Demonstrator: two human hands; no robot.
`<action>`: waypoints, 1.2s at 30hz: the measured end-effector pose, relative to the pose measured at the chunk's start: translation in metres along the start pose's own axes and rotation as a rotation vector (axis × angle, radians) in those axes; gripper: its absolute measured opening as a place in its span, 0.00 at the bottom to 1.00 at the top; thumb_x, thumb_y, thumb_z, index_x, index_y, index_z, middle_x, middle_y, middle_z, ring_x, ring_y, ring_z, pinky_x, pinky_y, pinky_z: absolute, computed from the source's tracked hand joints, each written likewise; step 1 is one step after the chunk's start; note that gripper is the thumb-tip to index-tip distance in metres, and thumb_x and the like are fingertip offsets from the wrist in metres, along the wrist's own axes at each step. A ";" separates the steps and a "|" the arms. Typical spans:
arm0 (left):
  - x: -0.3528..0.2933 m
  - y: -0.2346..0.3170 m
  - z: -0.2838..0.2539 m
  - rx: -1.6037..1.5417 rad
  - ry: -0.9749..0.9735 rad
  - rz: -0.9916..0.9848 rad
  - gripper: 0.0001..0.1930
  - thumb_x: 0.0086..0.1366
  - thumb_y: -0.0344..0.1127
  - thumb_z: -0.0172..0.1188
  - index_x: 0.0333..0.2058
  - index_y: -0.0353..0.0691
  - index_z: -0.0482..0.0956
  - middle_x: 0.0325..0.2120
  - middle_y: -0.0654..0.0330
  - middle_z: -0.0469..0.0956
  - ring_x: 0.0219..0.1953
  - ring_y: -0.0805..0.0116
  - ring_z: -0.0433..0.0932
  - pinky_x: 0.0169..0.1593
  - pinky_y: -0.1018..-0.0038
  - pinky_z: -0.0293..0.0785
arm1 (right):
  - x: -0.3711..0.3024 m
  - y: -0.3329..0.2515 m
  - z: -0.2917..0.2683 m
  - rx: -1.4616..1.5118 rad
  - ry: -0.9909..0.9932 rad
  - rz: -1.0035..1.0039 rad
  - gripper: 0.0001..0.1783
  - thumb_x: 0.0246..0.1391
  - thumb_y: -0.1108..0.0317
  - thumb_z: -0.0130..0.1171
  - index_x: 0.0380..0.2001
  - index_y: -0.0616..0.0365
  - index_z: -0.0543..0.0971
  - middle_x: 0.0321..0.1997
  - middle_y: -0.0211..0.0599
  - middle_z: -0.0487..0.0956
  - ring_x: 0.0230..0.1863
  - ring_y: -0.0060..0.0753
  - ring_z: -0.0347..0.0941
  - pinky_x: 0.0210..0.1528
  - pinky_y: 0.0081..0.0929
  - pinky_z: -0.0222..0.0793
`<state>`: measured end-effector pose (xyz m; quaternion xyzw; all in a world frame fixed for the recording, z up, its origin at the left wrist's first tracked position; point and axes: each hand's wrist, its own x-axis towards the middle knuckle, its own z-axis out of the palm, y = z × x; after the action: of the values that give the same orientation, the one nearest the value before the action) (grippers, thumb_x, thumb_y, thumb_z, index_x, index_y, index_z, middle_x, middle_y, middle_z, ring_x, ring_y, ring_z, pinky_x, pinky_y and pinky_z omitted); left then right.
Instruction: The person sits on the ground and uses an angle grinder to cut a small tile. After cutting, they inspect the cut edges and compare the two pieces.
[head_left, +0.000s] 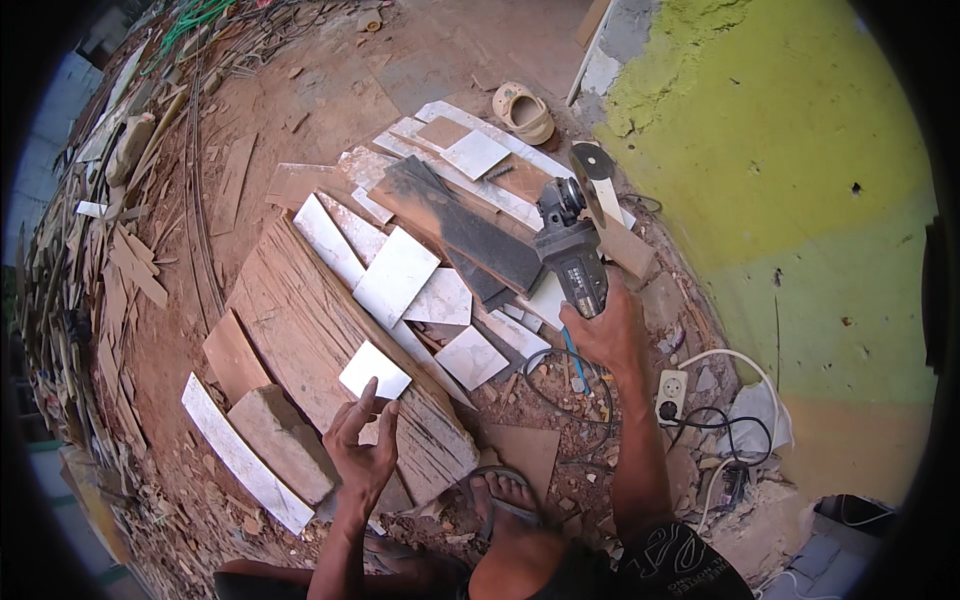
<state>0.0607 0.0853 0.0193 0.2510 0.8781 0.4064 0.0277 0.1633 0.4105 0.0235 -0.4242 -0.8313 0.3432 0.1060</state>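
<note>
My right hand is wrapped round the body of a black angle grinder, raised over the tile pieces, its disc facing the wall. A thick, weathered wooden beam lies in front of me. On it rests a small white tile piece. My left hand reaches to that tile's near edge, index finger and thumb apart, the index fingertip at or on the tile. The other left fingers are partly hidden. Just beyond, a larger white tile overlaps other cut pieces.
Dark planks and tile strips lie beyond the beam. A beige, cup-shaped object stands near the yellow-green wall. A white socket strip and looping cables lie at right. A brick and curved white strip flank the beam.
</note>
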 end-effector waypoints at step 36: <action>0.026 -0.072 0.004 0.474 -0.333 0.012 0.48 0.61 0.55 0.69 0.66 0.26 0.55 0.55 0.38 0.61 0.58 0.41 0.61 0.64 0.46 0.61 | 0.091 0.065 0.046 -0.318 -0.070 -0.343 0.46 0.50 0.65 0.72 0.69 0.64 0.63 0.60 0.66 0.72 0.60 0.67 0.72 0.61 0.49 0.71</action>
<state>0.0087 0.0614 -0.0315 0.3191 0.9304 0.1431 0.1097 0.1267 0.4853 -0.0637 -0.2758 -0.9380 0.1993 0.0656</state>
